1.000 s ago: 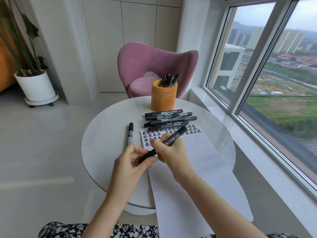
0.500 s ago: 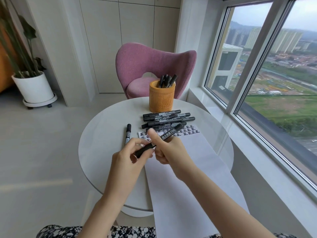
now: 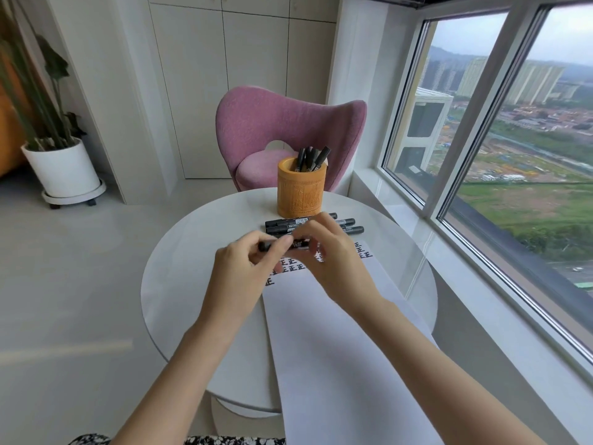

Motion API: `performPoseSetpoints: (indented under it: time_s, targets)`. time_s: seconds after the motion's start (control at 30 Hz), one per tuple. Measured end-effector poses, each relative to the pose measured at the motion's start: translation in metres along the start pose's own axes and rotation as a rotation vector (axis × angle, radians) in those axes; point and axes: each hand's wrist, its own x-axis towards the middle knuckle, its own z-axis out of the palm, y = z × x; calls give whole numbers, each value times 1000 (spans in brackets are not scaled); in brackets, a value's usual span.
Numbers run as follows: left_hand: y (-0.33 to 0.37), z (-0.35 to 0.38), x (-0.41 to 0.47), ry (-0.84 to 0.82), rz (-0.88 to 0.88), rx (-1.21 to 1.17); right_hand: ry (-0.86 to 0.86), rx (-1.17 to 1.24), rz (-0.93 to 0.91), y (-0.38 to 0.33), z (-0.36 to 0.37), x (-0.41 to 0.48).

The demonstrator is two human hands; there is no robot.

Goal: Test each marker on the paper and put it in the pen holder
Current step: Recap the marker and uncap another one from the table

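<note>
Both hands hold one black marker (image 3: 300, 244) level between them, crosswise in front of me; my left hand (image 3: 244, 268) pinches its left end between thumb and fingertips, and my right hand (image 3: 333, 261) curls over its right part, so only a short middle stretch with a white label shows between the two grips; the picture is blurred there, and I cannot tell whether the cap is on. Nearest me a patterned garment (image 3: 96, 440) shows at the bottom edge; from there the long white paper (image 3: 337, 348) runs away across the round white table (image 3: 179, 284), its near end hanging over the table's edge; the marker hangs above the paper's far end, over the rows of black written marks (image 3: 295, 268), apart from the sheet. Just beyond my fingers the loose markers (image 3: 349, 229) lie side by side on the table, between the paper and the pen holder (image 3: 301, 194); that orange holder stands upright just behind them, with several standing markers (image 3: 311, 159) leaning inside it. Farther off stands a pink chair (image 3: 288, 123); a white plant pot (image 3: 61, 168) sits at far left, and a window (image 3: 513, 155) fills the right.
</note>
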Motion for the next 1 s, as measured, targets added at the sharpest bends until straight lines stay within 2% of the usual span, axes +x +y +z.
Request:
performPoseSetpoints:
  time_s: [0.1,0.23,0.3,0.5,0.6,0.7,0.87,0.93,1.0]
  targets:
    - [-5,4,19,-25,-18,-50,123,126,154,13,-3,26]
    - [-19,13,56,-12,6,61,349,320,350,35,-11,74]
    - [-24,18,76,4,20,114,429,367,371,48,-12,98]
    - [-31,39,127,-1,43,222,559,279,294,72,-6,148]
    - [-30,48,146,-13,58,265,544,195,271,83,-1,160]
    - [-27,55,158,-45,79,300,447,91,275,94,5,163]
    - [-33,61,168,-84,129,387,394,-214,273,113,23,158]
    - [-37,63,169,-81,140,400,387,-157,346,117,25,157]
    - [-39,64,169,-74,133,370,325,6,377,117,23,155]
